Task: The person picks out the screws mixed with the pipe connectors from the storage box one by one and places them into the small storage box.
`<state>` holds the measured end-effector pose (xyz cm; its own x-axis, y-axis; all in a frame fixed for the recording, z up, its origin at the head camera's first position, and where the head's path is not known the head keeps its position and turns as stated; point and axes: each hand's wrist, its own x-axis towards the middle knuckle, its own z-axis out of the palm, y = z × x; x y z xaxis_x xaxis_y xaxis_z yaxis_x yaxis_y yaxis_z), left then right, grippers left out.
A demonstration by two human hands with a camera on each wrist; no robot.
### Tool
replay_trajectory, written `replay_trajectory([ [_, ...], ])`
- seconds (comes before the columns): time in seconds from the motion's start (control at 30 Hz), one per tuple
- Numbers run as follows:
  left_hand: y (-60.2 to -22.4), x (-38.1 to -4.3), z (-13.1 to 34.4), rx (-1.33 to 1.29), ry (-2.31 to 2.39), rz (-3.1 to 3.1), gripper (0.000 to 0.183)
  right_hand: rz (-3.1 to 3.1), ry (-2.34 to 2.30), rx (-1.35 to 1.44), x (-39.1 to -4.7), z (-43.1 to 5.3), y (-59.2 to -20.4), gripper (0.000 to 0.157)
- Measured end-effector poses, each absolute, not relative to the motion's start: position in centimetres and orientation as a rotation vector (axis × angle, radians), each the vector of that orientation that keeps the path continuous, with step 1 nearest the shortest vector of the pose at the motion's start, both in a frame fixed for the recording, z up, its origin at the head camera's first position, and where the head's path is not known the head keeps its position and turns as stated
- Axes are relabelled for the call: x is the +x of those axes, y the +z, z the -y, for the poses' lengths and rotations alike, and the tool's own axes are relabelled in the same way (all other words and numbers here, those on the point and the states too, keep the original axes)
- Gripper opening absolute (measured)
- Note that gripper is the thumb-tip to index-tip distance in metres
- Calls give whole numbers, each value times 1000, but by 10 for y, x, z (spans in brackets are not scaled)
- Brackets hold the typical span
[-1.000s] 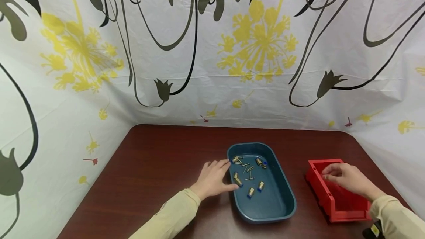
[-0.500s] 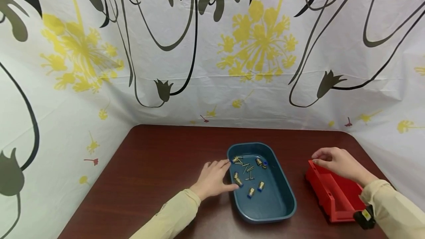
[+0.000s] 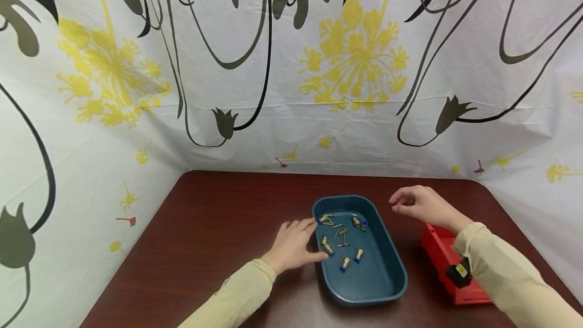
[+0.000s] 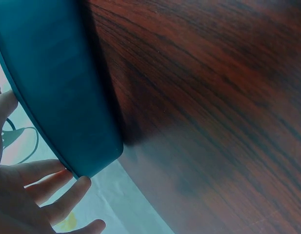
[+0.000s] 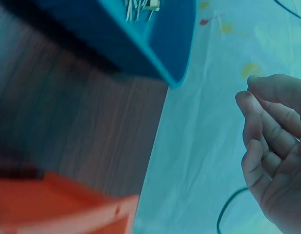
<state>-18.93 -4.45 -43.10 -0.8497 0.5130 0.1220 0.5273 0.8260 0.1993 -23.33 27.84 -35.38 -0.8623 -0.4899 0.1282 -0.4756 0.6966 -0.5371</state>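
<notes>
Left hand [image 3: 296, 248]: fingers spread, touching the tray [image 3: 375, 280]
Right hand [image 3: 427, 206]: fingers curled, tips together, visibly empty
Tray: holds metal pieces [image 3: 359, 255]
Red bin [image 3: 438, 253]: beneath right forearm

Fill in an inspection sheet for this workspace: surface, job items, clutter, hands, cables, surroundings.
Surface: dark brown table.
Job items: blue tray holding brass fittings and small screws or nails; red bin at its right, contents partly hidden by the right arm.
Clutter: nothing seen.
Hands: left hand touches the tray's left rim; right hand is raised between tray and bin, fingers loosely curled, nothing seen in them.
Cables: nothing seen.
Surroundings: flower-printed white cloth behind and beside the table.
</notes>
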Motion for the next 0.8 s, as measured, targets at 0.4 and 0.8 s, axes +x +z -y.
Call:
replay_trajectory([
  [0.4,-431,-189,45,-834,-357,2952,78,-2641,-974,-915,-259,-229,-360,13],
  [0.8,-431,-191,45,-831,-353,2953,79,-2507,-993,-851,-270,-190,-385,11],
])
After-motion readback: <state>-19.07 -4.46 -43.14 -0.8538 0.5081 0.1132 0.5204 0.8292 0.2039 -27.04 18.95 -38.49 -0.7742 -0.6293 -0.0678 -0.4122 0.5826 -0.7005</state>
